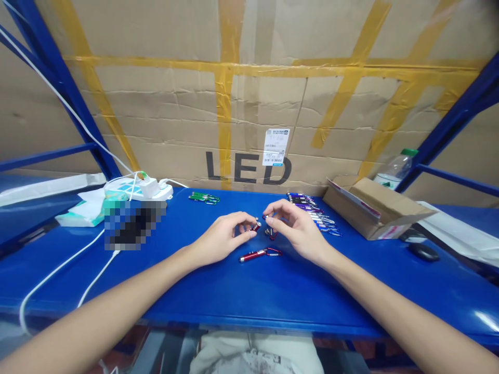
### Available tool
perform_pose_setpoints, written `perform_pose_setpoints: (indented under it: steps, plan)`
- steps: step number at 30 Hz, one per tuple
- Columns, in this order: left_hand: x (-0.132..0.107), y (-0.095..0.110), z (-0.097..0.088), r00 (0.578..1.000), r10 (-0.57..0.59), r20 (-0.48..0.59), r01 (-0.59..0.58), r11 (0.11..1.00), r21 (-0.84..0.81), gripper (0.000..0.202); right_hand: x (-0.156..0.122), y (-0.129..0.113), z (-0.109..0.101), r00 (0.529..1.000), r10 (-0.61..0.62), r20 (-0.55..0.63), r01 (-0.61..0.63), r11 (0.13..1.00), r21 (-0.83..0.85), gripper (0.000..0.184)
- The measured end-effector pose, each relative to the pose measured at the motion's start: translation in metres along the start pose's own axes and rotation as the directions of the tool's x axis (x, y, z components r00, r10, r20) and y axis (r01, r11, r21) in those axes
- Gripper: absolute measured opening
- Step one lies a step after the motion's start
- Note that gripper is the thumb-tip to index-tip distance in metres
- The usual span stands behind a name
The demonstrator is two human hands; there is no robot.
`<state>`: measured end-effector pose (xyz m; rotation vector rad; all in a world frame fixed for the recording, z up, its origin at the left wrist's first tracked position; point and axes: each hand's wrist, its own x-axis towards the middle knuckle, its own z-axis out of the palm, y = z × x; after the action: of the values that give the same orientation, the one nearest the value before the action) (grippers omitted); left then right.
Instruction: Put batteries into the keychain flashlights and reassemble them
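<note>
My left hand point(220, 238) is closed around a short red flashlight tube point(255, 227), its end pointing right. Opposite it, my right hand point(298, 229) pinches a small red and silver piece point(265, 216), perhaps an end cap; the fingers partly hide it. Between and below the hands, small dark metal parts point(267, 232) lie on the blue table point(249, 291). A whole red pen-style flashlight point(253, 256) with a red carabiner clip point(274, 252) rests nearer to me. The two held pieces are apart.
Green flashlights point(205, 198) lie at the back. A row of purple, silver and blue ones point(322, 221) is right of my right hand. Further right are an open cardboard box point(380, 210) and a black mouse point(423, 251). White cables point(62, 265) and a power strip point(161, 192) are left.
</note>
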<state>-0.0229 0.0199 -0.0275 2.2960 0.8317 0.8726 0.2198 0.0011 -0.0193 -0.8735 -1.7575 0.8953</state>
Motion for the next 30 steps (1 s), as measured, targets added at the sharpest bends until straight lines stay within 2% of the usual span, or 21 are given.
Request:
perform_pose_setpoints:
  steps: [4,15,30]
  plan:
    - [-0.002,0.001,-0.0022,0.996,0.079,0.031,-0.082,0.99,0.118,0.019,-0.0018,-0.0022,-0.0003,0.999,-0.035,0.035,0.038,0.995,-0.088,0.016]
    - [-0.0034,0.004,-0.0038,0.993,0.112,0.036,-0.116,0.978,0.174,0.017,-0.0054,-0.0022,0.0011,0.995,-0.024,0.098,0.04,0.985,-0.168,0.018]
    - [-0.0043,0.0032,-0.005,0.99,0.138,0.04,-0.144,0.968,0.204,0.018,-0.0054,-0.0036,0.0015,0.989,-0.109,0.099,0.132,0.954,-0.269,0.02]
